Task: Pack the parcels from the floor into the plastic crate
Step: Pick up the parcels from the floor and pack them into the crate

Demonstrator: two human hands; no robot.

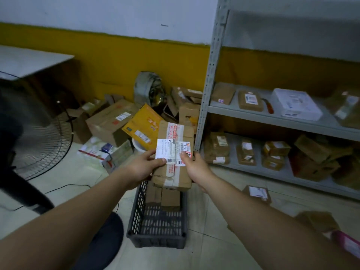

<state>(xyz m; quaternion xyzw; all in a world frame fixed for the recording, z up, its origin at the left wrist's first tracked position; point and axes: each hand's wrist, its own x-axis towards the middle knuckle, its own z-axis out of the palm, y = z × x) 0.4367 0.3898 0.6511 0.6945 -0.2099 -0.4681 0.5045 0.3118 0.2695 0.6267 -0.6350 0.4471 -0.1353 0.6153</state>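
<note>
Tiled floor [214, 240] along the yellow wall holds a heap of parcels [113, 121] yet to pack, while left hand [142, 168] and right hand [196, 170] grasp a taped parcel [173, 152] above the plastic crate [140, 211], whose far end holds a few boxes [169, 197].

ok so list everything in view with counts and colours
held parcel: one, brown, white labels, over the crate
crate: one, dark grey, on floor
parcels in crate: at least two, brown, far end
parcel pile: many brown, one yellow, by the wall
shelf rack: one, grey, right, holding brown parcels
loose parcel: one, brown, floor by rack
fan: one, black, left
left hand: one, gripping held parcel's left side
right hand: one, gripping its right side
</note>
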